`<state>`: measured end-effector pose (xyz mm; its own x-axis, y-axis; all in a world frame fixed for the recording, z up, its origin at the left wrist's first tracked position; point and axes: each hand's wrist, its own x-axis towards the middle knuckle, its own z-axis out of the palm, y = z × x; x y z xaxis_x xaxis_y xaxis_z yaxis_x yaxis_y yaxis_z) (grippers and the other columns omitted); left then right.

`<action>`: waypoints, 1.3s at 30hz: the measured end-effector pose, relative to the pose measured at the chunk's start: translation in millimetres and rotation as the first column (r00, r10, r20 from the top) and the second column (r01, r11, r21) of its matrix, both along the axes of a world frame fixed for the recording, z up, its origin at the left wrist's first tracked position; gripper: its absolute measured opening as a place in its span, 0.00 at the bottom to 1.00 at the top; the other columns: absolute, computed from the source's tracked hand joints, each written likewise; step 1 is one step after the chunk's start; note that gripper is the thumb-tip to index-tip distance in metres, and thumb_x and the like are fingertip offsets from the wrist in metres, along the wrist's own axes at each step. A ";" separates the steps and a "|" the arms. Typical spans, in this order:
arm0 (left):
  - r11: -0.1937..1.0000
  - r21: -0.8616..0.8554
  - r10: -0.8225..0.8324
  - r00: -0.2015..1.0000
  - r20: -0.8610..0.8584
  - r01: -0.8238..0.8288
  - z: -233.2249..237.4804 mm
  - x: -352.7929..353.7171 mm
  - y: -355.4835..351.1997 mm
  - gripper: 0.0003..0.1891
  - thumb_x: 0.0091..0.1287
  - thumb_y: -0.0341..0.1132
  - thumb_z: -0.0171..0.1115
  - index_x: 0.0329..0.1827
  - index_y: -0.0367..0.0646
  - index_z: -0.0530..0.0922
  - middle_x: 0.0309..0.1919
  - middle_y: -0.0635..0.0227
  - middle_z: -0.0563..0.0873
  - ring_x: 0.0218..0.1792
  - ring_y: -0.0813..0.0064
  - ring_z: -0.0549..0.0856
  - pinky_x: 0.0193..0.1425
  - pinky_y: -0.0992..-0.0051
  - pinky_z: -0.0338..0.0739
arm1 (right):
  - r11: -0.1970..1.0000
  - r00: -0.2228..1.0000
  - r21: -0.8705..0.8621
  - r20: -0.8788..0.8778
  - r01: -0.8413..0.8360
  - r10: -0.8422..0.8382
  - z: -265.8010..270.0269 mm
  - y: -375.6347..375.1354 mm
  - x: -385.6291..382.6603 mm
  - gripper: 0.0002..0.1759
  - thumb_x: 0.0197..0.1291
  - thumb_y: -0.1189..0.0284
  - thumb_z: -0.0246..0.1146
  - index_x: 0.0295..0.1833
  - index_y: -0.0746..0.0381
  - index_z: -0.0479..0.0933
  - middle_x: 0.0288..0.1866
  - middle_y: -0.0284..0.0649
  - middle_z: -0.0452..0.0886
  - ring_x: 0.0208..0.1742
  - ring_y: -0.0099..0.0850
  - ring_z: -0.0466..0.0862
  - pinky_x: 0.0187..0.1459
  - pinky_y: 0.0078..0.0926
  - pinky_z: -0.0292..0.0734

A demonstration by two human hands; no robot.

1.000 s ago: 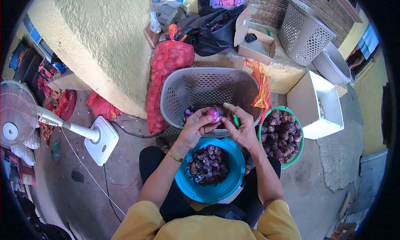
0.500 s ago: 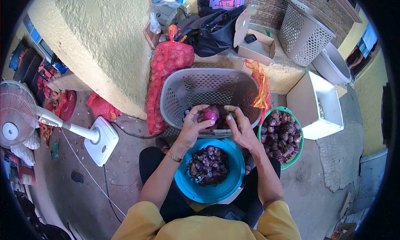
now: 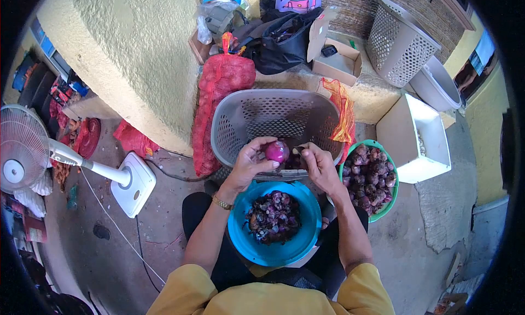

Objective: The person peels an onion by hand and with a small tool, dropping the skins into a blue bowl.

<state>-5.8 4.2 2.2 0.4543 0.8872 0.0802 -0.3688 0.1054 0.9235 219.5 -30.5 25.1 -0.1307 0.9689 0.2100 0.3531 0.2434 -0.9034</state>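
My left hand (image 3: 252,165) holds a shiny purple-red onion (image 3: 277,151) between thumb and fingers, above the near rim of the grey perforated basket (image 3: 224,118). Just right of the onion, my right hand (image 3: 320,167) is closed in a pinch. A small pale and dark bit shows at its fingertips, too small to name. More onions sit low in the basket, partly hidden behind my hands. Between my legs, below both hands, is a blue basin (image 3: 246,252) with a heap of dark onion skins and scraps (image 3: 273,216).
A green-rimmed basket (image 3: 391,200) of unpeeled onions (image 3: 372,175) stands at my right, beside a white box (image 3: 399,129). Left of the grey basket leans a full red net sack (image 3: 221,91). A white fan (image 3: 128,178) and its cables lie on the left floor.
The onion in my left hand has turned and shows more of its smooth side. My right hand's fingers have drawn closer together, slightly lower. The blue basin has barely shifted.
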 end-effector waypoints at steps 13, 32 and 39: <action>0.978 0.057 -0.197 0.980 -0.038 0.199 17.5 -11.4 -2.6 0.29 0.64 0.32 0.71 0.69 0.38 0.73 0.61 0.65 0.81 0.59 0.75 0.82 0.68 0.71 0.75 | 0.989 0.989 0.076 0.088 -0.129 0.122 11.1 -7.2 -2.1 0.22 0.53 0.60 0.79 0.33 0.66 0.76 0.18 0.36 0.74 0.23 0.19 0.72 0.25 0.26 0.68; 0.970 -0.048 -0.241 0.969 -0.047 0.239 16.0 -5.9 -5.0 0.33 0.67 0.41 0.64 0.73 0.35 0.71 0.56 0.61 0.85 0.57 0.72 0.84 0.69 0.69 0.74 | 0.981 0.970 0.106 0.200 -0.160 0.136 8.7 -7.0 -8.1 0.23 0.53 0.59 0.78 0.33 0.67 0.77 0.17 0.38 0.73 0.22 0.18 0.70 0.24 0.26 0.68; 0.973 -0.015 -0.233 0.970 -0.073 0.232 17.2 -5.2 -4.5 0.33 0.67 0.43 0.63 0.73 0.36 0.71 0.56 0.62 0.86 0.56 0.73 0.84 0.69 0.70 0.74 | 0.985 0.949 0.043 0.278 -0.169 0.151 10.9 -7.2 -6.7 0.27 0.53 0.52 0.77 0.34 0.67 0.79 0.24 0.53 0.79 0.26 0.52 0.83 0.30 0.41 0.76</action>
